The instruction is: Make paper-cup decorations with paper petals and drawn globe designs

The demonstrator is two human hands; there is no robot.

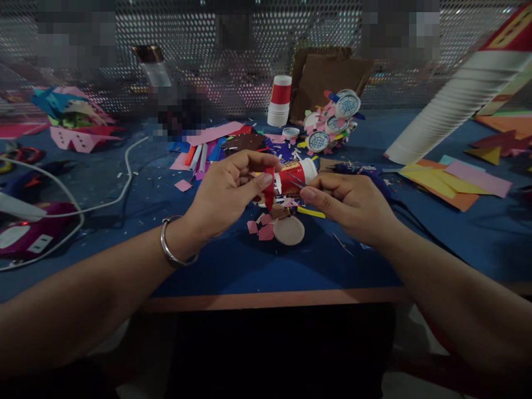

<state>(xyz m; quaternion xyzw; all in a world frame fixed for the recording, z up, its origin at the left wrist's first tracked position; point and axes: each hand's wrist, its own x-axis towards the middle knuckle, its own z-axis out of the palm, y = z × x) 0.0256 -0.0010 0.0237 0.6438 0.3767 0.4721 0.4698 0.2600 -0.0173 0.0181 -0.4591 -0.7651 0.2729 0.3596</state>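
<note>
My left hand (233,191) pinches a narrow red paper strip (270,188) between thumb and fingertips, one end hanging down. My right hand (349,202) is closed on slim metal tweezers (297,182), their thin tips pointing left toward the strip. Just behind the tips, a red and white paper cup (305,168) lies on its side above the scraps; whether my right fingers touch it I cannot tell. Below my hands are a round pale disc (289,230) and several small pink paper pieces (266,230). A yellow strip (311,212) lies near my right thumb.
Behind stand a short cup stack (279,102), a decorated cup-and-paper piece (331,123) and cardboard (332,77). A tall cup stack (457,105) leans at right above coloured paper sheets (453,183). At left, a white cable (128,160) crosses near a purple power strip (37,233).
</note>
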